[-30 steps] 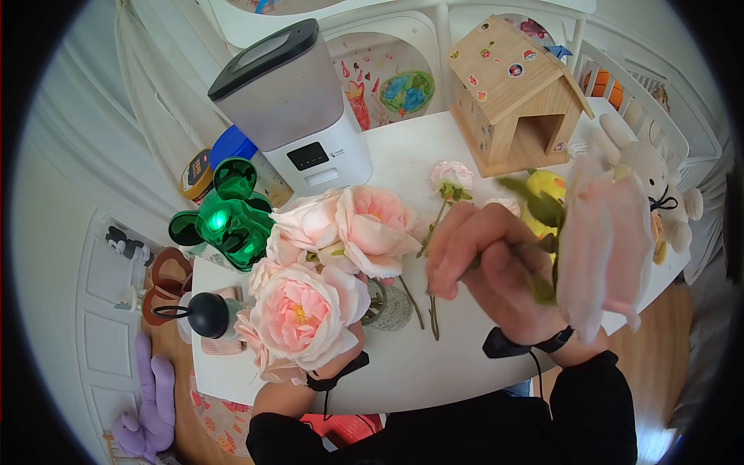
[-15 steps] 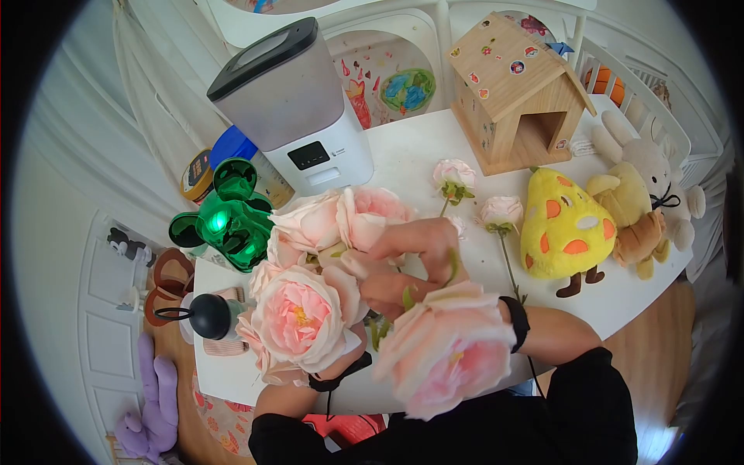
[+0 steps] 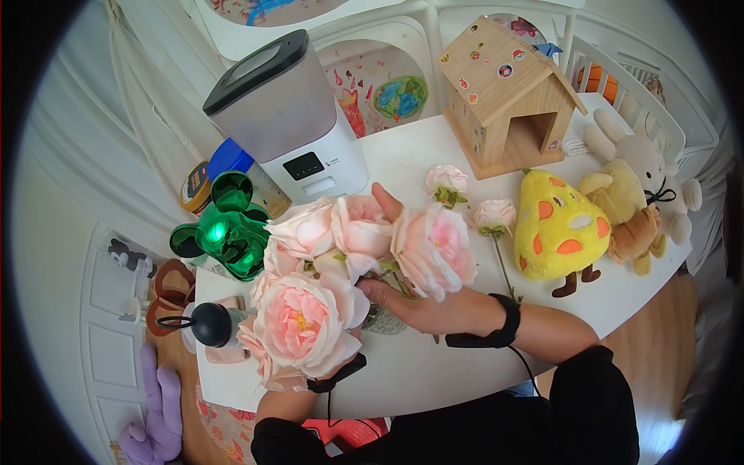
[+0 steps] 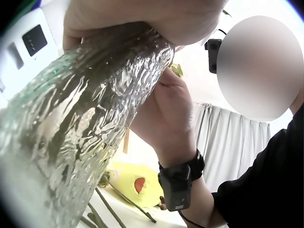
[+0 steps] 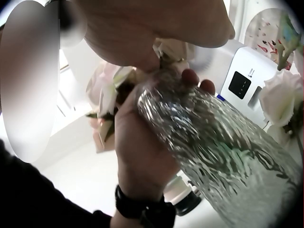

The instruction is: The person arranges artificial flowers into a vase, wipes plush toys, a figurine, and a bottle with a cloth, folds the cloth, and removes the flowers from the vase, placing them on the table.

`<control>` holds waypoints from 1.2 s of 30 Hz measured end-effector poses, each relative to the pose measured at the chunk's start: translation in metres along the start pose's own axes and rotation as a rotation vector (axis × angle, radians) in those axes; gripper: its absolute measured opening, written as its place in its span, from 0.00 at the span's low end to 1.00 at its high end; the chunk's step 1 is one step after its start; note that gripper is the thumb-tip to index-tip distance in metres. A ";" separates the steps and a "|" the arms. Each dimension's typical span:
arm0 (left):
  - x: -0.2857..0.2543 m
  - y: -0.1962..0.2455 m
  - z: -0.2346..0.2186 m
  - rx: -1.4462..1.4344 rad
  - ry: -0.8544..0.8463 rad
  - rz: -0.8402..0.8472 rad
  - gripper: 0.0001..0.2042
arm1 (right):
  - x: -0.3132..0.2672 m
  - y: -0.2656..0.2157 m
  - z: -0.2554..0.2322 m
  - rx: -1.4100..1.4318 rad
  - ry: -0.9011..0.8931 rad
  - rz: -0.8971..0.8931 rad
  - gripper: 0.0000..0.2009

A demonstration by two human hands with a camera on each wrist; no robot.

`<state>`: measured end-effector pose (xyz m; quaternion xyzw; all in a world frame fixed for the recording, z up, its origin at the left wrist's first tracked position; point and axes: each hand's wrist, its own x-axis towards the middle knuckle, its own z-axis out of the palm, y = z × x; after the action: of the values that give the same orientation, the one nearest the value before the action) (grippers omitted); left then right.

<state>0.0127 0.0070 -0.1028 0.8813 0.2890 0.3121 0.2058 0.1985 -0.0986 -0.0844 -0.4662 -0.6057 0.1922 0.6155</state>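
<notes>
The left hand (image 5: 142,142) grips the neck of a clear textured glass vase (image 5: 213,147), fingertips curling round its far side. In the head view, large pink roses (image 3: 298,322) over the vase (image 3: 384,319) hide most of that hand. The right hand (image 3: 422,306) is at the vase mouth, its thumb near the bouquet, one finger pointing up behind a pink rose (image 3: 434,248). That rose's stem passes between thumb and fingers; its lower end is hidden. In the left wrist view the right hand (image 4: 166,114) is close beside the vase (image 4: 90,114).
Two cut roses (image 3: 447,180) (image 3: 494,213) lie right of the vase, near a yellow plush (image 3: 562,229). Behind stand a wooden house (image 3: 504,101) and a white dispenser (image 3: 318,167). A green shiny figure (image 3: 232,232) and a black-capped bottle (image 3: 211,324) are left.
The right hand has brought its rose from the right, past the front of the vase, and up against the bouquet; the bloom now faces up and right. The left hand stays at the vase.
</notes>
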 end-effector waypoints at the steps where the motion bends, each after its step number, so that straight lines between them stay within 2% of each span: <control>1: 0.001 0.000 0.000 -0.002 -0.001 0.003 0.12 | 0.003 0.003 -0.009 0.064 -0.074 0.049 0.52; 5: 0.002 0.000 -0.002 0.000 0.003 0.004 0.12 | 0.008 0.009 -0.026 0.191 0.000 0.024 0.55; 7: 0.001 -0.002 -0.003 -0.001 0.008 -0.002 0.12 | 0.011 -0.014 -0.033 0.446 0.135 0.006 0.50; 8: 0.000 -0.002 -0.003 -0.004 0.011 -0.006 0.12 | 0.013 -0.019 -0.038 0.445 0.132 0.008 0.50; 10: -0.001 -0.002 -0.001 -0.010 0.012 -0.012 0.12 | 0.014 -0.023 -0.046 -0.070 -0.177 -0.311 0.40; 11: -0.002 -0.002 -0.001 -0.011 0.011 -0.013 0.12 | 0.012 -0.022 -0.036 0.001 -0.208 -0.278 0.30; 12: -0.002 -0.002 -0.001 -0.012 0.008 -0.013 0.12 | 0.013 -0.018 -0.032 0.002 -0.206 -0.277 0.30; 14: -0.002 -0.002 0.000 -0.015 -0.003 -0.013 0.12 | 0.012 -0.012 -0.028 -0.196 -0.265 -0.413 0.27; 15: -0.002 -0.001 0.001 -0.019 -0.010 -0.012 0.12 | 0.011 -0.010 -0.029 -0.198 -0.260 -0.407 0.27; 17: -0.003 0.000 0.004 -0.028 -0.026 -0.008 0.12 | 0.013 -0.005 -0.035 -0.142 -0.258 -0.294 0.38; 22: -0.001 0.002 0.013 -0.053 -0.048 -0.002 0.12 | 0.021 0.005 -0.056 -0.044 -0.251 -0.165 0.41; 25: -0.002 0.002 0.014 -0.058 -0.053 -0.003 0.12 | 0.028 0.006 -0.078 0.095 -0.162 -0.151 0.36; 27: -0.001 0.003 0.015 -0.062 -0.053 -0.003 0.12 | 0.028 0.017 -0.092 -0.148 -0.123 0.062 0.30; 28: -0.001 0.003 0.015 -0.063 -0.054 -0.001 0.12 | 0.028 0.019 -0.092 -0.148 -0.121 0.062 0.30; 30: 0.001 0.004 0.016 -0.066 -0.058 0.004 0.12 | 0.026 0.026 -0.091 -0.465 -0.296 0.578 0.19; 31: 0.002 0.005 0.017 -0.068 -0.060 0.006 0.12 | 0.019 0.035 -0.085 -0.465 -0.293 0.580 0.19; 33: 0.002 0.005 0.018 -0.071 -0.068 0.009 0.12 | -0.005 0.053 -0.066 -0.899 -0.323 0.393 0.17; 36: 0.003 0.006 0.019 -0.075 -0.077 0.016 0.12 | -0.015 0.052 -0.043 -0.886 -0.232 0.421 0.22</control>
<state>0.0296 0.0015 -0.1116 0.8867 0.2619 0.2902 0.2470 0.2530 -0.0994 -0.1277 -0.7703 -0.5862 0.0873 0.2353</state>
